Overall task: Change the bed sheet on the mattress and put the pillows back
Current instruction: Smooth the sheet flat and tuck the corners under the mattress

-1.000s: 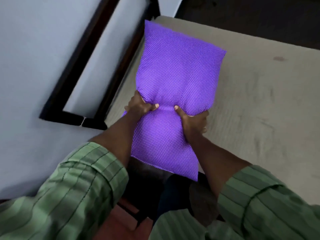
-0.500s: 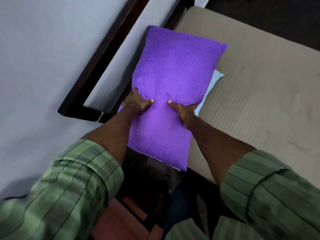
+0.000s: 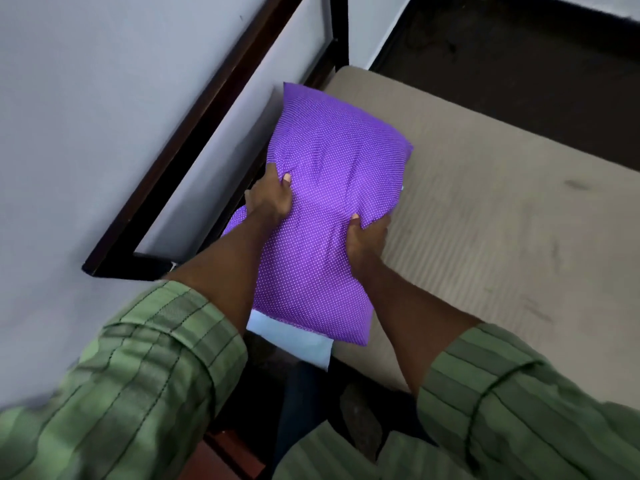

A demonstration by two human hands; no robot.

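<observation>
pillow (image 3: pixel 332 216) — purple, between your hands at the mattress (image 3: pixel 485 237) head | left hand (image 3: pixel 268 199) grips its left edge | right hand (image 3: pixel 367 237) grips its right edge — hands apart

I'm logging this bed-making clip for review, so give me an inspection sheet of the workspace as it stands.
Surface: beige mattress, a few dark marks on its cover.
Job's things: purple dotted pillow at the head end, lying over a pale blue pillow whose edge shows beneath.
Clutter: nothing seen.
Grippers: left hand and right hand both grip the purple pillow at its sides, fabric bunched under the fingers.
Cables: nothing seen.
Surroundings: dark wooden headboard frame against a pale wall; dark floor beyond the mattress.
</observation>
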